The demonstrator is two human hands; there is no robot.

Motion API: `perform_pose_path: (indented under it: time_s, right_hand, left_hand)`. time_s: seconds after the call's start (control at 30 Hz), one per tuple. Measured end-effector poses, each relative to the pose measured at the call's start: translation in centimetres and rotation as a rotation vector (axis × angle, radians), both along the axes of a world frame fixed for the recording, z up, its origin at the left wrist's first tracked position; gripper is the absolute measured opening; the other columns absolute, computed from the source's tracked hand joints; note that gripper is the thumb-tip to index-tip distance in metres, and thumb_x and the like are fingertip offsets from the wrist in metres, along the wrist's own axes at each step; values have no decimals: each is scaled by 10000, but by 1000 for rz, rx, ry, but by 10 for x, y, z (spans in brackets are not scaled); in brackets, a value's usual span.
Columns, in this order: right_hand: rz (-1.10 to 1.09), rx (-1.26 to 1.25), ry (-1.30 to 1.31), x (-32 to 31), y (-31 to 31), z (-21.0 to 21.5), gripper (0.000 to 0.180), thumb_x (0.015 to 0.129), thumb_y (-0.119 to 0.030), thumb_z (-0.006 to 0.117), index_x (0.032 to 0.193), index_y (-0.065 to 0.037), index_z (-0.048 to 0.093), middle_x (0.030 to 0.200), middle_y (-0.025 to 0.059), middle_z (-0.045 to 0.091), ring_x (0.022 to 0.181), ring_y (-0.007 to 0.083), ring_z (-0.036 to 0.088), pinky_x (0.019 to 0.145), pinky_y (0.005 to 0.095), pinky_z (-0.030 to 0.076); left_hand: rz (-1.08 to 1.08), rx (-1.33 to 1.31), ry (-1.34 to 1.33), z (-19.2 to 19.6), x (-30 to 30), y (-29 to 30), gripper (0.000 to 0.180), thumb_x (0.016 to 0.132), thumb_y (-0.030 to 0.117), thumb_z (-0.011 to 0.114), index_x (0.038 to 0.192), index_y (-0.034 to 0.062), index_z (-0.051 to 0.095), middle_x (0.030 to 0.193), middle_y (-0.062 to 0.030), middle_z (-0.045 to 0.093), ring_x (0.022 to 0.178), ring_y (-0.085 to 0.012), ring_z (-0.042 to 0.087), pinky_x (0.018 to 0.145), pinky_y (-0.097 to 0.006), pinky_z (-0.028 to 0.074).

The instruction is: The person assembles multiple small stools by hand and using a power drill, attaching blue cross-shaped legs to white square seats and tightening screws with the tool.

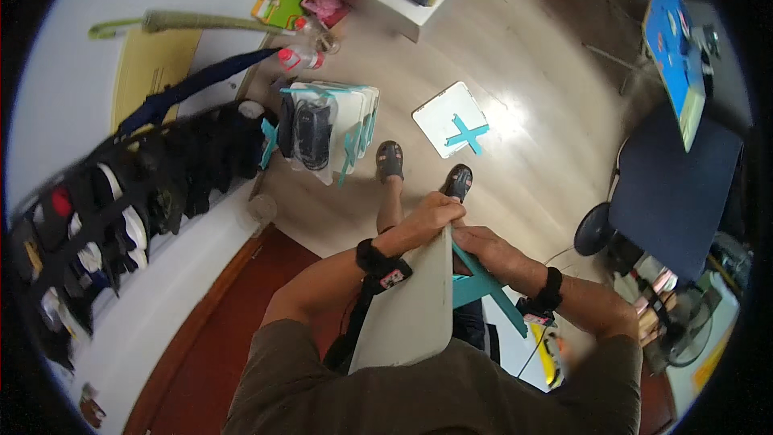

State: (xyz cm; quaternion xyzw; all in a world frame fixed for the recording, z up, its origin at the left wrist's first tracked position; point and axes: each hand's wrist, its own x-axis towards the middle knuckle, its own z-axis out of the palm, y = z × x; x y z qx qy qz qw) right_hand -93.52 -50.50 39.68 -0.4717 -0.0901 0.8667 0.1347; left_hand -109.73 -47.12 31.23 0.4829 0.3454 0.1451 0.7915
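Observation:
In front of my body a white board (415, 294) stands on edge, its flat side facing left. My left hand (431, 219) is closed over its far top edge. A teal cross-shaped brace (483, 290) lies against the board's right side. The fingers of my right hand (493, 254) wrap round the far end of the brace, close beside the board's edge. Part of the brace and the board's right face are hidden by my hand and arm. On the floor ahead lies another white board (443, 113) with a teal cross piece (467, 135) on it.
Left of my feet stands a stack of white boards with teal braces (354, 117), a bagged dark shoe (312, 130) on it. A shoe rack (121, 217) lines the left wall, with umbrellas (201, 84) behind. A white table (419, 16) is ahead; a dark chair (676, 185) is at right.

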Motion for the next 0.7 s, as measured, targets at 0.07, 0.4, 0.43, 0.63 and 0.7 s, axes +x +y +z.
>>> perform_pose_path:
  time_s: [0.07,0.4,0.43,0.63,0.7]
  right_hand:
    - [128,177,-50,2,6,19,377,979,-359,389,829,-46,536,691,31,527,593,94,489,536,249,408]
    - [-20,331,-33,17,-21,30,515,978,-476,343,848,-2,496,681,32,443,664,119,445,606,300,405]
    - [-19,280,-50,18,-24,33,520,977,-484,342,843,-5,493,677,23,432,661,111,435,600,294,401]
    - [-22,214,-62,26,-38,38,517,982,-476,329,848,-4,494,680,18,434,665,99,430,595,278,400]
    - [-51,298,-58,27,-43,34,513,984,-471,327,848,-4,491,683,23,441,666,101,432,599,281,404]
  left_hand:
    - [23,-279,72,20,-3,19,185,776,74,499,601,15,510,550,-102,476,579,-173,545,710,-299,387]
    - [-178,-118,121,39,19,22,271,744,84,506,506,74,377,464,21,355,471,-85,322,1003,-445,88]
    - [-173,-111,115,38,21,19,271,738,87,509,504,74,373,458,20,352,466,-85,319,1013,-437,75]
    - [-190,58,109,35,31,12,267,699,47,513,494,79,344,450,33,347,454,-64,304,1028,-419,42]
    - [-214,-21,166,37,33,8,268,703,45,505,494,73,339,455,33,342,453,-64,299,977,-373,177]
